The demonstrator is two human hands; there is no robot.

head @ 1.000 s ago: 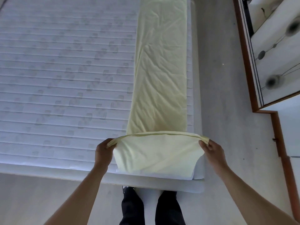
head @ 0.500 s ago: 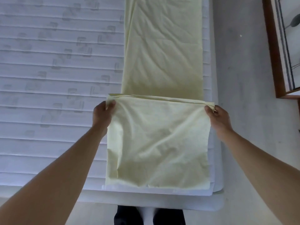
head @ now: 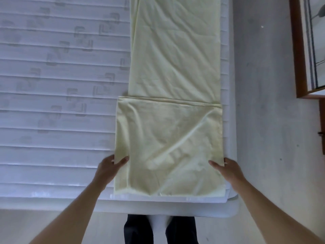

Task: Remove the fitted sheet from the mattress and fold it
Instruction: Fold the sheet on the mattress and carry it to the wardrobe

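My left hand (head: 110,169) pinches the left edge of the sheet (head: 168,138), thumb on top and fingers under it. My right hand (head: 226,170) pinches the right edge the same way. The pale yellow sheet lies as a long strip along the right side of the mattress (head: 52,103), its near end folded over itself into a wrinkled flap. The flap's far edge runs straight across the strip. My dark trousers (head: 140,229) show below the bed's end.

Pale yellow fitted sheet (head: 174,71) — a long strip, near end folded over — on white mattress (head: 52,103).
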